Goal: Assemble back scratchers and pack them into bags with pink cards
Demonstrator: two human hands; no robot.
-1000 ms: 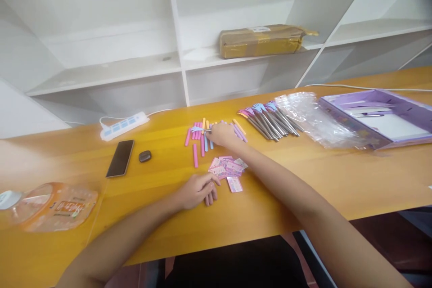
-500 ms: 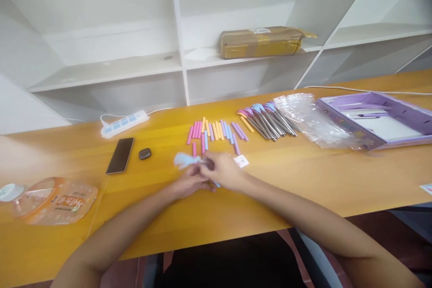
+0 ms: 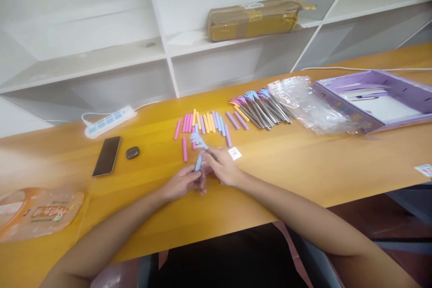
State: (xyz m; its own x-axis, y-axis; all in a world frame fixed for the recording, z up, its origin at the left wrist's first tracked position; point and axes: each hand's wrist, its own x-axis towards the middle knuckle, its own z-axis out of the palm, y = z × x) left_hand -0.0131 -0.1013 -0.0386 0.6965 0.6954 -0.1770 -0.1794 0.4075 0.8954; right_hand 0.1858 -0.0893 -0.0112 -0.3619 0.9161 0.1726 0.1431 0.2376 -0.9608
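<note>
My left hand (image 3: 184, 182) is closed around the lower end of a light-blue tube grip (image 3: 198, 163), which stands tilted up from the fingers. My right hand (image 3: 223, 166) pinches a back scratcher by its light-blue, hand-shaped head (image 3: 199, 141), whose claws point up and left. Most of that scratcher's rod is hidden by my right fingers. Just beyond my hands lie loose pink grips (image 3: 185, 149), yellow grips (image 3: 209, 123), purple grips (image 3: 228, 136) and blue grips (image 3: 222, 126) in rough rows.
Several back scratchers (image 3: 265, 110) with metal rods lie bunched behind, beside clear plastic bags (image 3: 313, 108) and a purple box (image 3: 374, 128). To the left are a phone (image 3: 107, 156), a small black case (image 3: 132, 152), a power strip (image 3: 110, 121) and a plastic bottle (image 3: 47, 211).
The scratcher head has turned from pointing left to pointing up. My hands have moved slightly apart, and the blue grip now shows between them. The camera view has shifted.
</note>
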